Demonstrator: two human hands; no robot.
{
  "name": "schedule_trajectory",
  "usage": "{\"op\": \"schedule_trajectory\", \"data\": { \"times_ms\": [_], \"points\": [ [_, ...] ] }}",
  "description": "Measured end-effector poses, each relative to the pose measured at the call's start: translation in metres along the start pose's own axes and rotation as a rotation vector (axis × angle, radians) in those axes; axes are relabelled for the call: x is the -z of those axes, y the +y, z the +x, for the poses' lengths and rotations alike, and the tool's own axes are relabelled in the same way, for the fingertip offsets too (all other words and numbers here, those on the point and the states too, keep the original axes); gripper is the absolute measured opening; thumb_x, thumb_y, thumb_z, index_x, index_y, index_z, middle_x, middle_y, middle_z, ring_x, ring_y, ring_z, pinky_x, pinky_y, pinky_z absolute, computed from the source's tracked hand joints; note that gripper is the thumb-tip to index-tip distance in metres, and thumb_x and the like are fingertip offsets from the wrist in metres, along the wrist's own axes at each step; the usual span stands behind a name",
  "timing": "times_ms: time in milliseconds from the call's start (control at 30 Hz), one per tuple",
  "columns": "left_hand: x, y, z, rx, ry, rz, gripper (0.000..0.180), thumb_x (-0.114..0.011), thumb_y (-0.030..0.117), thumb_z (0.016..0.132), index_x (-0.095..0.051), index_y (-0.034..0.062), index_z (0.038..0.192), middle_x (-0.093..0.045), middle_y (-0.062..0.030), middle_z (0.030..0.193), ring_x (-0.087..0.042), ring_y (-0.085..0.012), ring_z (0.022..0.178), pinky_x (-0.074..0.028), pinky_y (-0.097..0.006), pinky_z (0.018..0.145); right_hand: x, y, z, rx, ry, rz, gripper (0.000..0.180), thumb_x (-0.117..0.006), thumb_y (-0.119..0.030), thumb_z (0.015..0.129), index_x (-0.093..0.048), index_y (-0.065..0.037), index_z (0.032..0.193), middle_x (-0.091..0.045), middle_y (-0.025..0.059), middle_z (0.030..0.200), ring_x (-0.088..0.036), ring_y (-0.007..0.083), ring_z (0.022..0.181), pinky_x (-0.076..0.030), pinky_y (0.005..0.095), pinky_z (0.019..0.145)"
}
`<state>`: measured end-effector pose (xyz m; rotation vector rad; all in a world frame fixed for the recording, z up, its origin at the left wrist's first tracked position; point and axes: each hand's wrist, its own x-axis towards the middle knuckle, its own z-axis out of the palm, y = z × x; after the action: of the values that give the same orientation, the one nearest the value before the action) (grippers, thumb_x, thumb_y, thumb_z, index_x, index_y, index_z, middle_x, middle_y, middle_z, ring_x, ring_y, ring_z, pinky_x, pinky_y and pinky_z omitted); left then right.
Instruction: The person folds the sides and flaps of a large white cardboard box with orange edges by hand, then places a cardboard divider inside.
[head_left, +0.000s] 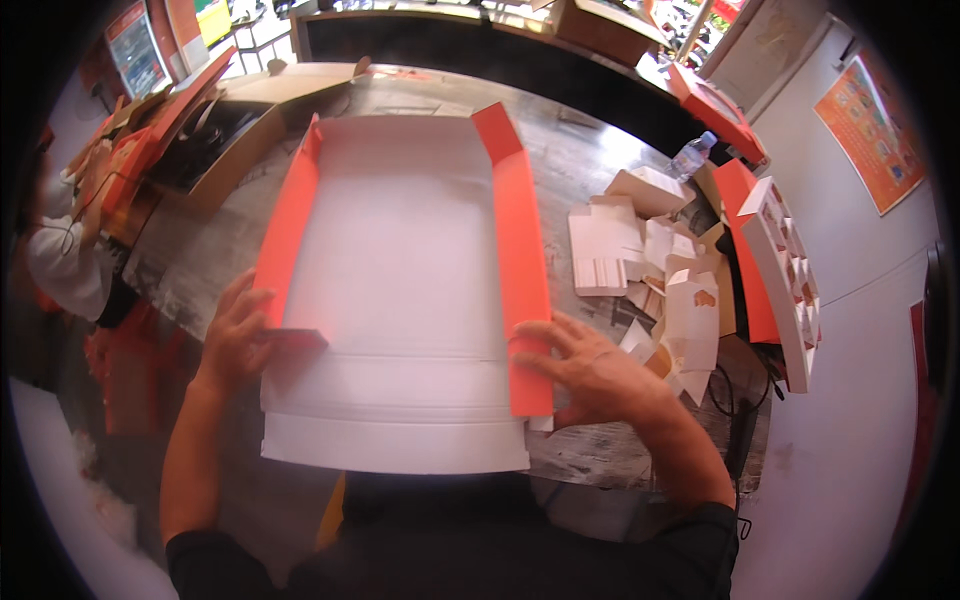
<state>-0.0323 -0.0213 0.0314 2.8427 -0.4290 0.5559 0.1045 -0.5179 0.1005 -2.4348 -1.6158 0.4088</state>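
A large flat cardboard box blank (pixel 405 230), white inside with red-orange side walls, lies on the table in front of me. Its two long sides are folded up, while the near white end panel (pixel 395 440) lies flat toward my body. My left hand (pixel 238 335) grips the left wall near its front corner, where a small red flap (pixel 302 337) is bent inward. At the front of the right wall (pixel 523 240), my right hand (pixel 585 365) has its fingers over the red panel and its thumb lower down beside the edge.
White carton pieces (pixel 690 315) are heaped on the worn table (pixel 410 95) at right, near a plastic bottle (pixel 692 155). A red-and-white box (pixel 785 280) stands at the right edge. At far left, a person in a white sleeve (pixel 68 265) is beside an open brown carton (pixel 235 165).
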Motion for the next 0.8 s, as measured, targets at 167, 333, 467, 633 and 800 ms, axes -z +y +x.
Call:
{"op": "schedule_trajectory", "data": {
  "times_ms": [167,333,467,633,800],
  "points": [
    [-0.001,0.005,0.005,-0.011,0.019,0.002,0.036,-0.079,0.034,0.086,-0.059,0.0045,0.081,-0.065,-0.015,0.134,-0.045,-0.0471,0.145,-0.043,-0.054,0.113,-0.017,0.0,-0.002,0.004,0.092,-0.03,0.072,-0.093,-0.031,0.065,-0.065,-0.014,0.129,-0.05,0.0131,0.146,-0.046,0.0416,0.141,-0.044,0.0501,0.116],
    [-0.006,0.004,0.003,-0.011,0.046,0.027,0.04,-0.084,0.036,0.081,-0.06,0.0043,0.081,-0.065,-0.0149,0.132,-0.046,-0.0471,0.145,-0.045,-0.054,0.112,-0.028,0.024,-0.007,0.112,0.228,0.098,0.056,-0.09,-0.022,0.066,-0.069,-0.016,0.117,-0.057,0.0085,0.139,-0.059,0.0386,0.127,-0.054,0.0481,0.104],
    [-0.002,0.017,0.006,-0.004,0.055,0.051,0.059,-0.093,0.051,0.067,-0.06,0.0035,0.083,-0.064,-0.0151,0.131,-0.046,-0.0468,0.144,-0.047,-0.054,0.112,-0.027,0.028,-0.011,0.083,0.225,0.103,0.048,-0.087,-0.015,0.068,-0.071,-0.015,0.113,-0.065,0.0047,0.13,-0.064,0.0342,0.119,-0.056,0.0441,0.099],
    [0.008,0.022,0.008,0.004,-0.008,0.073,0.076,-0.095,0.062,0.055,-0.062,0.0022,0.089,-0.062,-0.0158,0.134,-0.046,-0.0475,0.143,-0.046,-0.055,0.113,-0.017,0.036,-0.012,0.067,0.249,0.226,0.039,-0.085,-0.008,0.075,-0.074,-0.012,0.112,-0.071,0.0057,0.123,-0.068,0.0322,0.114,-0.057,0.0401,0.097],
    [0.004,0.024,0.01,0.026,0.022,0.063,0.069,-0.098,0.045,0.053,-0.063,0.0005,0.093,-0.061,-0.0165,0.135,-0.046,-0.0471,0.144,-0.045,-0.054,0.114,-0.035,0.056,-0.008,0.023,0.317,0.502,0.038,-0.088,-0.013,0.078,-0.075,-0.007,0.113,-0.073,0.0091,0.122,-0.07,0.0288,0.115,-0.055,0.038,0.1]
  ]
}}
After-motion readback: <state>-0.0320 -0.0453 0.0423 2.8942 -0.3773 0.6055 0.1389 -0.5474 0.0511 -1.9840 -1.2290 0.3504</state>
